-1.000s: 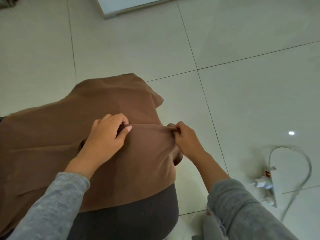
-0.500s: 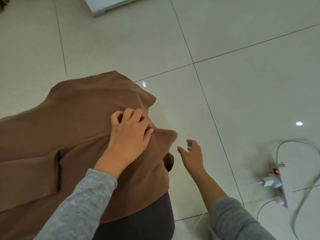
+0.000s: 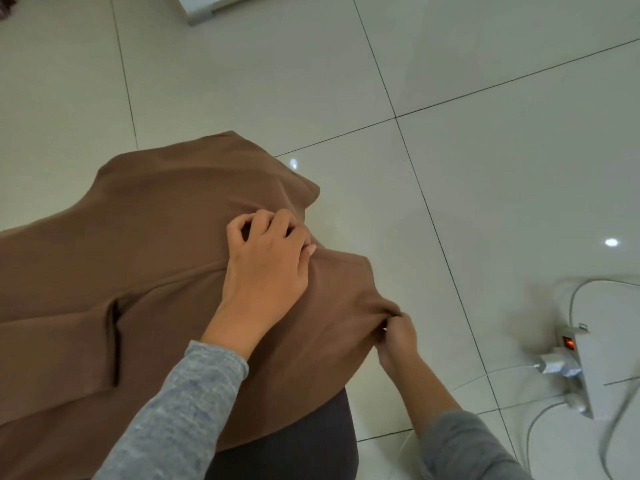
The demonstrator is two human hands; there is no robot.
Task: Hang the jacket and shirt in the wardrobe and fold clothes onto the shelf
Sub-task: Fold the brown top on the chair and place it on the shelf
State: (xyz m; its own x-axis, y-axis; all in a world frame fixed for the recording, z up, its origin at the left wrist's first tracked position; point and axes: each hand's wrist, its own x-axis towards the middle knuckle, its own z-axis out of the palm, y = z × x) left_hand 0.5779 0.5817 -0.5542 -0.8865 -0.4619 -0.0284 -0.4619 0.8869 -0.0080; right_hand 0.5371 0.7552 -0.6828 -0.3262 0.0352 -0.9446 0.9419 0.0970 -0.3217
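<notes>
A brown garment (image 3: 145,258) lies spread over my lap and knee, filling the left half of the view. My left hand (image 3: 266,268) sits on top of it near its right side, fingers curled and bunching a fold of the cloth. My right hand (image 3: 396,336) pinches the garment's right corner at the edge, just off my knee. My dark trouser leg (image 3: 298,445) shows below the cloth. The garment's left part runs out of frame.
Pale glossy floor tiles (image 3: 450,81) lie all around. A white power strip (image 3: 571,362) with a lit red switch, a plugged charger and loose white cables lies at the right. A white furniture base (image 3: 207,8) stands at the top.
My right hand let go of the cloth, hovered open over the floor, then came back and pinched the garment's right corner lower down. My left hand shifted right along the fold.
</notes>
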